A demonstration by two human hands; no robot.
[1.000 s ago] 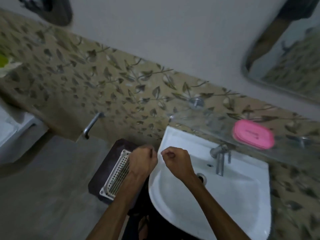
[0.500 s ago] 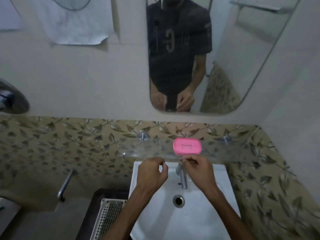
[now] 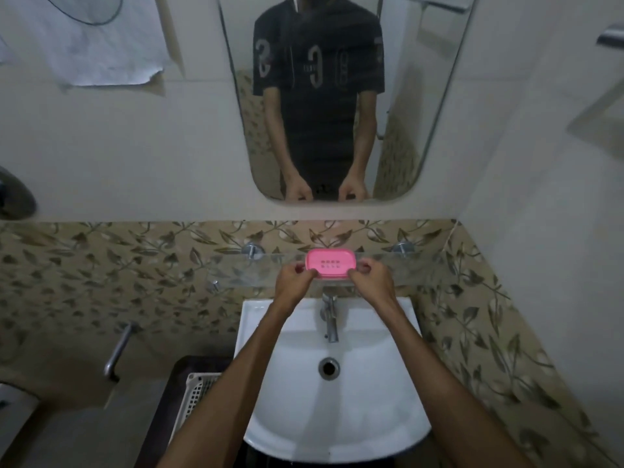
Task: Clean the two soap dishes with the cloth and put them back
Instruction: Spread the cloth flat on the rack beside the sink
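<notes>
A pink soap dish (image 3: 330,263) with small drain holes sits on the glass shelf (image 3: 233,271) above the basin. My left hand (image 3: 293,278) pinches its left end and my right hand (image 3: 370,276) pinches its right end. I see only one soap dish, and it may be two stacked. A white cloth (image 3: 98,45) hangs on the wall at the upper left.
Below the shelf are the tap (image 3: 330,315) and the white basin (image 3: 337,383). A white slotted basket (image 3: 197,396) stands on a dark stool left of the basin. A mirror (image 3: 337,96) hangs above, and a metal handle (image 3: 118,352) juts from the left wall.
The view swung from the left onto the basin and mirror. Both hands rose from above the basin to the shelf and took hold of the pink soap dish's ends.
</notes>
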